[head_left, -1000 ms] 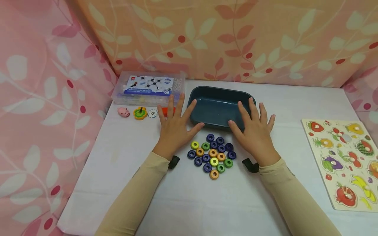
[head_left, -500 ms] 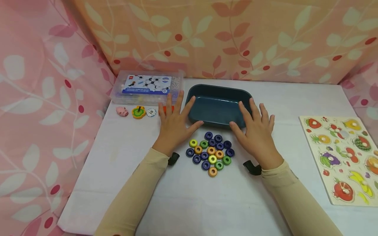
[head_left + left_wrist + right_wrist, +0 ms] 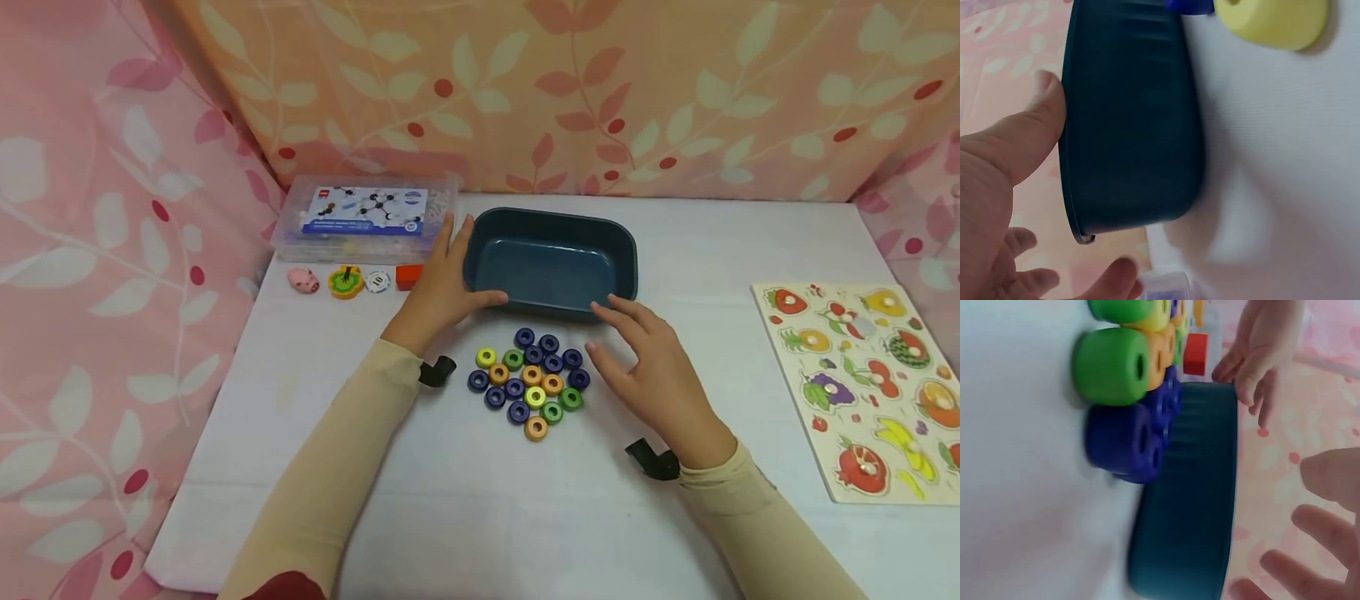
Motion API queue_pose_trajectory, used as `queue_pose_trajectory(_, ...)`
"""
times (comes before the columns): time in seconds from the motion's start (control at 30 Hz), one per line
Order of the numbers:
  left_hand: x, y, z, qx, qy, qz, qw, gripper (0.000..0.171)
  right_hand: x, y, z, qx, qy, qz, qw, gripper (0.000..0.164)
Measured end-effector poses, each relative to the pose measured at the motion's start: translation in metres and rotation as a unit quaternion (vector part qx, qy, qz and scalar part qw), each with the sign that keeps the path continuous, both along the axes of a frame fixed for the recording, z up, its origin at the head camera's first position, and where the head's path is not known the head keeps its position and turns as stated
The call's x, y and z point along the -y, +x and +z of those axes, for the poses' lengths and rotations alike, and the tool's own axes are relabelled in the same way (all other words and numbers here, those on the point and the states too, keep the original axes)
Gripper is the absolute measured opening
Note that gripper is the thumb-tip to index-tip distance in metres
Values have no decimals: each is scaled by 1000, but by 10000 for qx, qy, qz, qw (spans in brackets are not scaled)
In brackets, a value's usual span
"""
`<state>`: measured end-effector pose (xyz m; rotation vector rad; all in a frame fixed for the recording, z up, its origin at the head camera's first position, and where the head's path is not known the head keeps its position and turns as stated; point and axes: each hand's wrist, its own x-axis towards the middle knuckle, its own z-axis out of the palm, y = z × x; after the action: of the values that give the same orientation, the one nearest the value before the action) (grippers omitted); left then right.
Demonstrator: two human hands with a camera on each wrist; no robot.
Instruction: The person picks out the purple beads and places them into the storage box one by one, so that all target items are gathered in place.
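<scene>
A dark teal rectangular tray [image 3: 551, 304] stands on the white table behind a cluster of small ring-shaped beads [image 3: 534, 396] in purple, orange, green and yellow. At the tray's left end is my left hand [image 3: 438, 287], thumb tip right at the near rim and fingers extended along the short side. In the left wrist view its fingers [image 3: 1116, 278] stand apart from the tray's end wall. My right hand [image 3: 660, 379] hovers by the tray's near right corner with fingers spread and nothing held. Its fingertips overlap the rim in the head view.
A clear plastic case [image 3: 367, 221] with a molecule-model label lies at the back left. In front of it are a pink pig figure [image 3: 303, 281], a tree-shaped piece [image 3: 346, 282], a white chip [image 3: 378, 282] and a red block [image 3: 408, 277]. A wooden fruit puzzle board [image 3: 862, 392] lies right.
My left hand has turned and its fingers have drawn together at the tray's left end. The right hand has lowered toward me, its fingertips now at the near corner.
</scene>
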<state>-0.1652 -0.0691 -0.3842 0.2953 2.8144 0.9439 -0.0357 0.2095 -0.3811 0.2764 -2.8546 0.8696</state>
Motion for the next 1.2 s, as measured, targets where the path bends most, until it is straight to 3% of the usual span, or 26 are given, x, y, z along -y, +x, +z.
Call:
queue_pose_trajectory(0.13,1,-6,3,462,152,7,9988,126,0,5,-6,417,19,145,9990,48)
queue_pose_trajectory(0.3,1,-13,2,892,284,-12,9956,127,1,10,-13,1239,129,262,9919,33)
queue_pose_trajectory(0.43,2,-17,-1,1200,526,-8,9914,128,1,12,-19,1658,321,333,9851,32)
queue_pose_trajectory(0.67,1,-21,-3,1442,823,59,9861,130,2,12,-27,1550,480,513,9854,34)
queue_pose_trajectory(1.2,-2,-19,3,1668,823,172,9824,126,4,7,-30,1546,516,445,9856,33)
